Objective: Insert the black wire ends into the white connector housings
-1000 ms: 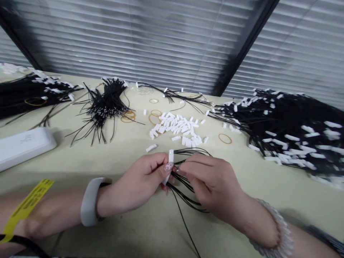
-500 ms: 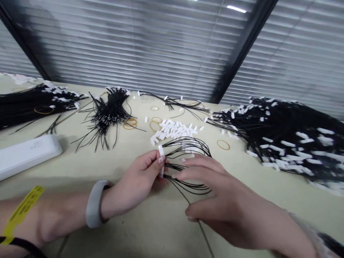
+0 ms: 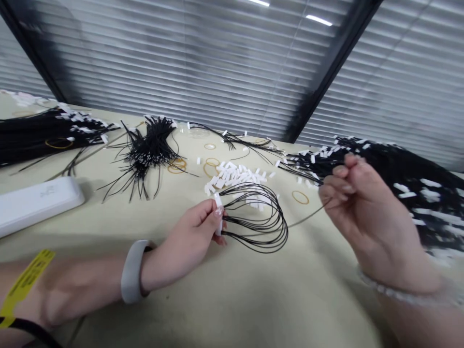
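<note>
left hand (image 3: 184, 241), fingers clenched on a white connector (image 3: 218, 199) above the middle of the worktop (image 3: 253, 299); looped black wires (image 3: 281, 224) fan from its side towards the right edge. right hand (image 3: 377, 217), fingers curled and apparently pinching a single strand (image 3: 308, 216), is held up nearer the right edge; the strand's seating is hidden.

likely faults, as judged: a hard pull on the strand could twist the connector out of the left fingers or draw a wire from its slot; slack loops, being crowded together, could cross and tangle; the lower reach of the loops could sweep the loose white pieces (image 3: 237, 175) just beyond them, and the right hand, near the large wire bundle (image 3: 380, 164), could snag its strands.

surface: pale worktop, with a dark wire bundle (image 3: 32, 133) at the far left corner, a short tufted bundle (image 3: 154, 140) near the far edge, a white case (image 3: 39, 198) at the left edge, and a rubber band (image 3: 300, 203) right of the loops. room: slatted blinds (image 3: 224, 63) behind glass with dark frame bars (image 3: 315, 101), bright strips (image 3: 319, 20) showing in it.
</note>
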The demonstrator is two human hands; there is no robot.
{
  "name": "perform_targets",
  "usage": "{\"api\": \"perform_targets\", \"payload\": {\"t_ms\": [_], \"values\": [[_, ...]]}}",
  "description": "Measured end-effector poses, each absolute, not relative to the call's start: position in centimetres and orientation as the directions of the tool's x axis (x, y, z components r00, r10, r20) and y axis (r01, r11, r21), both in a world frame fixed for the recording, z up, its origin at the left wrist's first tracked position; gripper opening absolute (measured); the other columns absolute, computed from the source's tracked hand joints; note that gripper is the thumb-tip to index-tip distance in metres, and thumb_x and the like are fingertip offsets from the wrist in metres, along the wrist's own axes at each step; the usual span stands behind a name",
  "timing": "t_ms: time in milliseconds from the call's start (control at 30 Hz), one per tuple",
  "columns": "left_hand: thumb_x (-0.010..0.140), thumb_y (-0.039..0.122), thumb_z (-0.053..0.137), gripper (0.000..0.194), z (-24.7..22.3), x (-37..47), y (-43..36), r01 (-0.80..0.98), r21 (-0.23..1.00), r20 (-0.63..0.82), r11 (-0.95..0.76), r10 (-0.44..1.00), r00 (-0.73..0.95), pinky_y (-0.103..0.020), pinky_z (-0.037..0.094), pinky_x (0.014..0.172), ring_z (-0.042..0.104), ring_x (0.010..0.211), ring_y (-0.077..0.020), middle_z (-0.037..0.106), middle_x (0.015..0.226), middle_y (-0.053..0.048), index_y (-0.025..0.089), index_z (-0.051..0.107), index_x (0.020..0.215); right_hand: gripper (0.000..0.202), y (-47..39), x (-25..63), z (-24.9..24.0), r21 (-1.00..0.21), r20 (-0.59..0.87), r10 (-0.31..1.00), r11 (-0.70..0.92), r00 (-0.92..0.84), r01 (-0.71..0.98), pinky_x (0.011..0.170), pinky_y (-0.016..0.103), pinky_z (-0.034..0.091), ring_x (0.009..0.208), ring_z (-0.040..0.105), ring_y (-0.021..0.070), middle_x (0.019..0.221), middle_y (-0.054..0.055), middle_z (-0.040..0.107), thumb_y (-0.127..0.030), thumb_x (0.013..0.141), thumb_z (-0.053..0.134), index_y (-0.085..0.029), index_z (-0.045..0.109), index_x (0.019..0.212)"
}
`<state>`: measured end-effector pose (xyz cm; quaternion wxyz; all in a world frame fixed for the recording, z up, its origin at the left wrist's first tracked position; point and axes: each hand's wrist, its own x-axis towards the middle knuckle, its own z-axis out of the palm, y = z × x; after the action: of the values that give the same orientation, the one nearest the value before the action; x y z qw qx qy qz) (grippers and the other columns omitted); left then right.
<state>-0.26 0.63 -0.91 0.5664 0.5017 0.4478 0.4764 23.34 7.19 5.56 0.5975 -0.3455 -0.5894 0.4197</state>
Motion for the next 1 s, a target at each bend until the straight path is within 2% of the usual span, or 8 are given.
{"api": "perform_targets", "payload": {"t_ms": [67, 133, 200, 267, 333, 467, 700, 1000], "values": [[0.087, 0.034, 0.042, 0.020, -0.7, -0.2, 0.5, -0.047, 0.998, -0.029, 0.037, 0.988, 0.150, -0.024, 0.047, 0.058, 0.046, 0.063, -0.0107, 0.046, 0.071, 0.002, 0.017, 0.047, 0.078, 0.002, 5.6, 22.0, 5.5, -0.915, 0.401, 0.911, 0.404, -0.096, 0.011, 0.041, 0.020, 0.033, 0.046, 0.038, 0.0065, 0.059, -0.003, 0.047, -0.024, 0.079, 0.058, -0.024, 0.060, 0.078], [0.087, 0.035, 0.041, 0.020, -0.3, -0.1, 0.4, 0.001, 1.000, -0.022, 0.022, 0.987, 0.160, -0.024, 0.048, 0.060, 0.046, 0.065, -0.0114, 0.046, 0.071, 0.002, 0.017, 0.048, 0.079, 0.002, 3.9, 20.4, 5.2, -0.880, 0.397, 0.895, 0.434, -0.203, 0.192, 0.045, 0.021, 0.034, 0.051, 0.044, 0.0078, 0.059, -0.001, 0.053, -0.021, 0.075, 0.062, -0.020, 0.063, 0.073], [0.087, 0.034, 0.041, 0.021, 0.0, 0.0, 0.3, 0.049, 0.999, -0.003, -0.006, 0.985, 0.172, -0.024, 0.048, 0.060, 0.046, 0.065, -0.0115, 0.046, 0.070, 0.002, 0.017, 0.048, 0.077, 0.010, 2.7, 19.0, 4.8, -0.718, 0.427, 0.826, 0.558, -0.369, 0.417, 0.047, 0.021, 0.033, 0.052, 0.043, 0.0068, 0.057, -0.002, 0.053, -0.019, 0.078, 0.059, -0.018, 0.061, 0.067], [0.087, 0.034, 0.041, 0.021, 0.3, 0.1, 0.1, 0.097, 0.995, 0.012, -0.030, 0.983, 0.182, -0.023, 0.048, 0.058, 0.045, 0.064, -0.0116, 0.045, 0.069, 0.002, 0.018, 0.047, 0.074, 0.015, 2.1, 18.1, 4.3, -0.576, 0.436, 0.764, 0.643, -0.476, 0.505, 0.049, 0.020, 0.032, 0.052, 0.043, 0.0057, 0.057, -0.003, 0.052, -0.017, 0.081, 0.054, -0.017, 0.057, 0.066], [0.087, 0.033, 0.040, 0.022, 0.6, 0.2, -0.1, 0.132, 0.990, 0.027, -0.054, 0.980, 0.197, -0.023, 0.047, 0.057, 0.045, 0.063, -0.0117, 0.045, 0.068, 0.002, 0.018, 0.047, 0.072, 0.016, 2.1, 17.8, 3.8, -0.526, 0.428, 0.742, 0.669, -0.516, 0.525, 0.053, 0.020, 0.033, 0.055, 0.044, 0.0055, 0.058, -0.004, 0.052, -0.015, 0.082, 0.050, -0.016, 0.055, 0.066], [0.087, 0.031, 0.039, 0.024, 0.8, 0.3, -0.3, 0.205, 0.974, 0.054, -0.098, 0.976, 0.210, -0.022, 0.045, 0.055, 0.044, 0.061, -0.0112, 0.044, 0.065, 0.002, 0.018, 0.044, 0.067, 0.019, 2.5, 17.6, 3.2, -0.503, 0.387, 0.751, 0.659, -0.535, 0.560, 0.056, 0.020, 0.033, 0.056, 0.043, 0.0063, 0.058, -0.003, 0.051, -0.015, 0.083, 0.047, -0.015, 0.052, 0.064], [0.087, 0.028, 0.036, 0.024, 0.6, 0.1, -0.3, 0.308, 0.937, 0.095, -0.165, 0.969, 0.230, -0.021, 0.038, 0.053, 0.042, 0.058, -0.0107, 0.043, 0.062, 0.003, 0.018, 0.042, 0.066, 0.026, 2.5, 17.3, 3.1, -0.515, 0.355, 0.758, 0.647, -0.547, 0.563, 0.054, 0.019, 0.030, 0.054, 0.038, 0.0053, 0.054, -0.005, 0.044, -0.019, 0.084, 0.046, -0.015, 0.044, 0.058], [0.089, 0.027, 0.034, 0.025, 0.5, -0.1, -0.4, 0.368, 0.902, 0.123, -0.225, 0.952, 0.279, -0.023, 0.035, 0.056, 0.039, 0.059, -0.0116, 0.042, 0.063, 0.003, 0.018, 0.041, 0.067, 0.031, 2.5, 17.4, 3.9, -0.536, 0.213, 0.782, 0.595, -0.586, 0.599, 0.051, 0.021, 0.025, 0.051, 0.033, 0.0054, 0.051, -0.006, 0.038, -0.020, 0.086, 0.041, -0.016, 0.035, 0.056]]}}
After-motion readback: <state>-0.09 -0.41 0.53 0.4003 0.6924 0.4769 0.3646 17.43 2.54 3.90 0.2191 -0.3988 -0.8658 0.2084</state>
